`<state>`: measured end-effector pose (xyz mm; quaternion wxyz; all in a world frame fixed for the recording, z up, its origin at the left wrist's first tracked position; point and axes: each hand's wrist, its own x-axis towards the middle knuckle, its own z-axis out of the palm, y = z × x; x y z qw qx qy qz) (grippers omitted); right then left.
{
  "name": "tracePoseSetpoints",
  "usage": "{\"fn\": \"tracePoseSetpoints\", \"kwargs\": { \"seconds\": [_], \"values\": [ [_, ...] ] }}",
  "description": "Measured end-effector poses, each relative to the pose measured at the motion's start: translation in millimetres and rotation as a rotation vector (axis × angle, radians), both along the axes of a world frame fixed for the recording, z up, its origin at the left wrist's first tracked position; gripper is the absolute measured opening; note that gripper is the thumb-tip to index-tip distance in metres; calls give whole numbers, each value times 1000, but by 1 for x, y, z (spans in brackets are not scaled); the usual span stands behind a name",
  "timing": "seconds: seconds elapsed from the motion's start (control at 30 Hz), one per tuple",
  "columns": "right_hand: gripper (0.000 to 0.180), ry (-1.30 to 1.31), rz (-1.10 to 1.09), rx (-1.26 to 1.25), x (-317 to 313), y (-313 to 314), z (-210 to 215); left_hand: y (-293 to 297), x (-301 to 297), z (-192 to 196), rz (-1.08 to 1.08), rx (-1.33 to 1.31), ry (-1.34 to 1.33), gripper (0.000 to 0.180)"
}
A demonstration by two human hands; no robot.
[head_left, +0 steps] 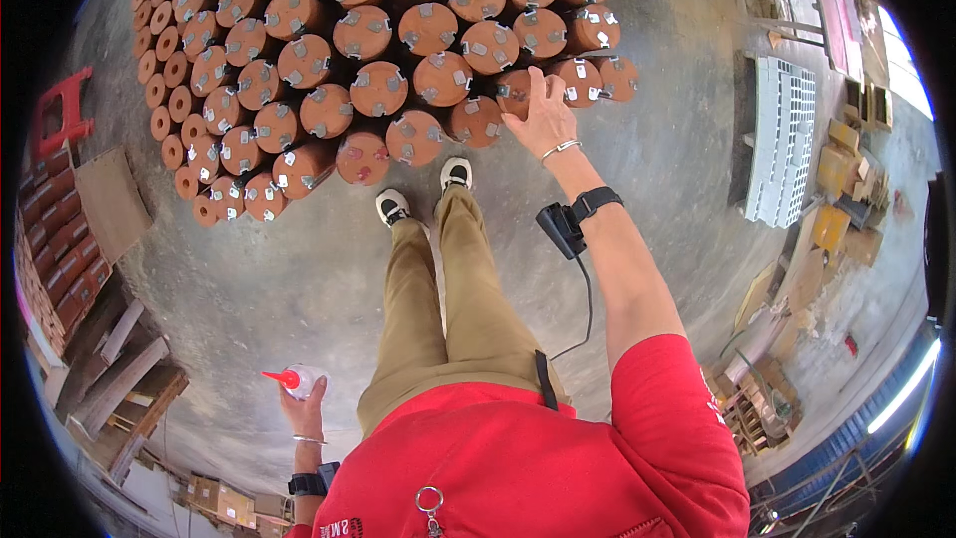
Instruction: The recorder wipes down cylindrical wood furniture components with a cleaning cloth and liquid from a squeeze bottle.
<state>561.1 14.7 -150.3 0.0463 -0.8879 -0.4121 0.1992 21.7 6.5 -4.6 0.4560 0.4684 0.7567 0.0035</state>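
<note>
brown cylinder (512,93) — under right fingers (539,83)

Dark lettering (342,529) stands on the red shirt (498,458).

Around the grey concrete floor (249,304) we note, at left, a red stool (70,118), a cardboard sheet (113,204) and, lower down, wooden beams (124,384); at right we find a pale grey gridded panel (782,142), cardboard boxes (835,171) beyond it and, farther down, a lit tube lamp (904,386).
</note>
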Motion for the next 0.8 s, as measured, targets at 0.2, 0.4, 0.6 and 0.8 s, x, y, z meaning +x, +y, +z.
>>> {"fn": "tracePoseSetpoints", "kwargs": {
  "seconds": [0.2, 0.4, 0.6, 0.8],
  "values": [
    [82, 55, 3, -108, 3, 4, 8, 3, 13, 0, -6, -27, -14, 57],
    [83, 54, 38, -170, -1, 4, 6, 8, 17, 2, -6, -12, -29, 58],
    [85, 72, -3, -102, -5, -4, 3, 14, 17, -4, -64, 35, 22, 58],
    [75, 86, -58, 31, -9, -16, 18, 21, 26, 0, -54, 8, -21, 57]
  ]
}}
